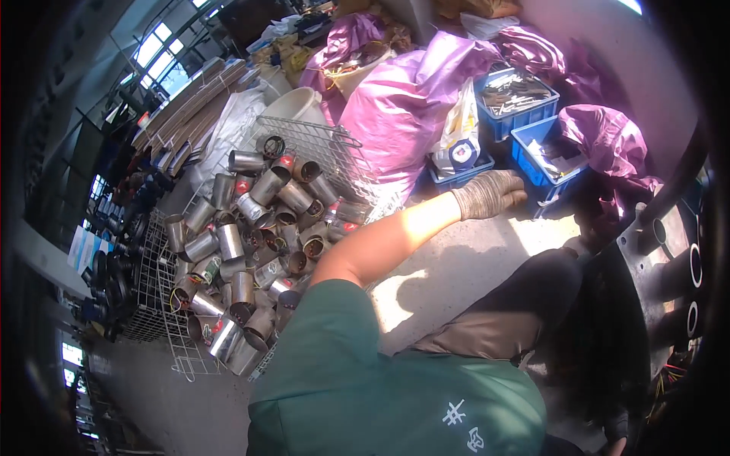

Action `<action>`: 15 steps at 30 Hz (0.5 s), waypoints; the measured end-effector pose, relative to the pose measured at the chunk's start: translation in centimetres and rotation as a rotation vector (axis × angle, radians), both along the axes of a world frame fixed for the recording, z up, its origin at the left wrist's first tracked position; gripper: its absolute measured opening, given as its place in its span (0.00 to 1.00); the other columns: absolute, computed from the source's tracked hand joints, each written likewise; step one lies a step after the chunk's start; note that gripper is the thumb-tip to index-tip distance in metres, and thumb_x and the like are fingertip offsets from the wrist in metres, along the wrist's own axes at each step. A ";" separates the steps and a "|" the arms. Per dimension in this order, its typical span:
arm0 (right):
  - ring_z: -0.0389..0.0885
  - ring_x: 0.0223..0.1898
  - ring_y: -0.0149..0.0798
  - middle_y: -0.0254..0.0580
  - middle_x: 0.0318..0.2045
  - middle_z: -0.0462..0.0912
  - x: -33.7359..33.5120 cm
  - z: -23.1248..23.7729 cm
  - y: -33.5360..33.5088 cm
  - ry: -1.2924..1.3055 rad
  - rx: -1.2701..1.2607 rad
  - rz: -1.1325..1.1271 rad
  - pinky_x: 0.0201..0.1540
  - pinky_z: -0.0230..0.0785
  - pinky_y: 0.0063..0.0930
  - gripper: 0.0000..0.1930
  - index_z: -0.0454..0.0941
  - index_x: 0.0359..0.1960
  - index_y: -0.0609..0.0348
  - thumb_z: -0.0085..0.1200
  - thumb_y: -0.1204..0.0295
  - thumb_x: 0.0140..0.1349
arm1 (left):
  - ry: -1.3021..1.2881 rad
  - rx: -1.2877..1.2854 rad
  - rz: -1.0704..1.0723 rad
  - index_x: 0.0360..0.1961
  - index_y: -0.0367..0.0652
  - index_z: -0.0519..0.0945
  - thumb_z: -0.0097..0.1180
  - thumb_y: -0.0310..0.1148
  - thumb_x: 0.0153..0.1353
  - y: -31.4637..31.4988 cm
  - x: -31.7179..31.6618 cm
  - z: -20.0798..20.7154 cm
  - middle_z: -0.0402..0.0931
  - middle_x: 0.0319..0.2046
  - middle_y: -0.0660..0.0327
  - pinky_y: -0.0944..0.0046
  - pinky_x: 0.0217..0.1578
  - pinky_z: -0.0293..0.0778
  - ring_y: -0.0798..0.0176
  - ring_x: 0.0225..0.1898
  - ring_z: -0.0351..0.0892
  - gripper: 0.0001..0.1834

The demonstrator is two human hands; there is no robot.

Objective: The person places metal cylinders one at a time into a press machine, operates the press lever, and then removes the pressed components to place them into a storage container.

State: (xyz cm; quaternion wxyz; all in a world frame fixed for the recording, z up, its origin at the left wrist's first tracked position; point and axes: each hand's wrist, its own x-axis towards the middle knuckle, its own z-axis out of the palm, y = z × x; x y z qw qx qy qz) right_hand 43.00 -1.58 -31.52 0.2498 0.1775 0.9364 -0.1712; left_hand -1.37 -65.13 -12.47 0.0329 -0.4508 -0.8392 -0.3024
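My left hand (488, 195), in a grey-brown knitted work glove, reaches out to the right at the end of my bare forearm. Its back faces up and the fingers look curled together; whatever they hold, if anything, is hidden. Just beyond it stand blue plastic crates, one (465, 176) with a white and yellow bag (461, 144) in it and another (541, 173) holding pale pieces. At the lower right, deep in shadow, a small part of what seems my right hand (616, 428) shows near a patch of bare skin; its fingers cannot be made out.
To the left, a wire basket (346, 144) is heaped with metal cylinders (230, 240), some with wires inside. Large pink sacks (414, 99) stand behind. A third blue crate (525, 114) holds dark and pale strips. On the right is a metal plate (635, 251) with tubes (679, 266).
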 end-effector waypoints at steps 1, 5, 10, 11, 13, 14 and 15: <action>0.86 0.45 0.54 0.53 0.40 0.88 -2.2 -0.9 -0.2 -0.006 0.003 0.039 0.50 0.79 0.42 0.14 0.86 0.41 0.57 0.59 0.63 0.59 | 0.004 0.044 0.063 0.43 0.39 0.83 0.54 0.38 0.75 -4.0 0.7 -0.4 0.80 0.40 0.50 0.51 0.47 0.77 0.43 0.44 0.82 0.13; 0.86 0.45 0.54 0.53 0.41 0.88 -2.5 -4.8 1.1 -0.062 0.020 0.001 0.51 0.79 0.42 0.14 0.86 0.41 0.57 0.58 0.63 0.59 | -0.167 0.127 0.367 0.45 0.38 0.82 0.58 0.38 0.74 -11.6 0.8 -2.6 0.82 0.36 0.54 0.58 0.46 0.78 0.59 0.42 0.83 0.13; 0.86 0.46 0.54 0.53 0.41 0.88 -9.1 -5.9 0.5 -0.066 0.040 0.130 0.51 0.78 0.42 0.14 0.86 0.42 0.57 0.58 0.63 0.59 | -0.102 -0.069 1.022 0.46 0.39 0.83 0.56 0.51 0.71 -35.7 10.5 -5.0 0.83 0.43 0.43 0.47 0.50 0.77 0.37 0.47 0.83 0.22; 0.86 0.46 0.54 0.53 0.42 0.88 -8.7 -5.7 0.8 -0.072 0.048 0.120 0.51 0.78 0.42 0.14 0.86 0.42 0.57 0.58 0.63 0.59 | -0.090 -0.159 1.104 0.48 0.40 0.83 0.55 0.50 0.71 -38.6 11.5 -5.7 0.83 0.46 0.41 0.46 0.52 0.77 0.37 0.49 0.82 0.22; 0.86 0.46 0.54 0.53 0.42 0.88 -8.7 -5.8 0.8 -0.084 0.059 0.112 0.52 0.78 0.42 0.14 0.86 0.42 0.57 0.58 0.63 0.59 | -0.110 -0.318 1.274 0.51 0.41 0.84 0.55 0.49 0.70 -45.4 14.2 -7.5 0.82 0.49 0.39 0.45 0.55 0.76 0.37 0.52 0.81 0.23; 0.86 0.46 0.54 0.53 0.42 0.88 -8.9 -6.1 0.7 -0.091 0.056 0.122 0.52 0.78 0.42 0.14 0.86 0.42 0.57 0.58 0.63 0.59 | -0.146 -0.387 1.362 0.53 0.42 0.84 0.56 0.49 0.69 -48.8 16.0 -8.5 0.82 0.51 0.39 0.44 0.56 0.75 0.37 0.53 0.81 0.23; 0.86 0.46 0.53 0.53 0.42 0.88 -8.8 -6.0 0.7 -0.097 0.066 0.114 0.52 0.78 0.42 0.14 0.86 0.42 0.57 0.58 0.63 0.59 | -0.237 -0.444 1.410 0.53 0.41 0.84 0.57 0.48 0.68 -51.0 17.2 -9.3 0.81 0.52 0.39 0.45 0.56 0.76 0.37 0.55 0.81 0.23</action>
